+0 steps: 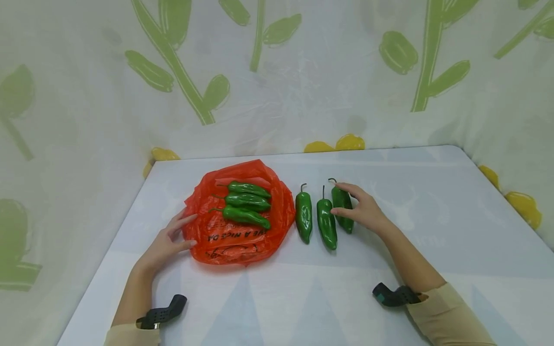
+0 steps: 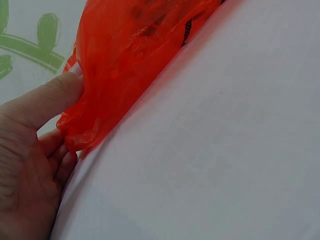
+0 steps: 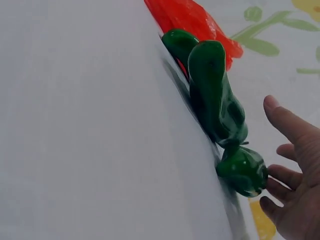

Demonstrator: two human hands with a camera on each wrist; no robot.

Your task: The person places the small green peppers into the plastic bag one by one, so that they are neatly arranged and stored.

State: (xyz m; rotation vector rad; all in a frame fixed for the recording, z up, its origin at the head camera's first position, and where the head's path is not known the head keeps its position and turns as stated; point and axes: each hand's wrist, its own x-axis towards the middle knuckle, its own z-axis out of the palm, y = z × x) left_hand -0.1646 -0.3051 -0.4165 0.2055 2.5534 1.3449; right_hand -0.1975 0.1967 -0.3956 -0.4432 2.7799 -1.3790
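Note:
Three green chili peppers (image 1: 247,202) lie side by side on a spread-out red plastic bag (image 1: 233,246) with dark lettering. My left hand (image 1: 168,240) is at the bag's left edge, thumb and fingers spread apart and touching the crinkled film; in the left wrist view the thumb (image 2: 55,97) lies against it. Right of the bag, three more green peppers lie in a row: a left one (image 1: 304,217), a middle one (image 1: 326,224) and a right one (image 1: 343,220). My right hand (image 1: 362,206) is over the right pepper, its thumb and fingers apart, fingertips close to the pepper (image 3: 242,171) in the right wrist view.
The white table (image 1: 277,298) has a pale pattern, and its far edge runs along a curtain (image 1: 329,86) printed with green leaves and yellow shapes. Each wrist wears a black camera mount, the left one (image 1: 162,315) and the right one (image 1: 396,294).

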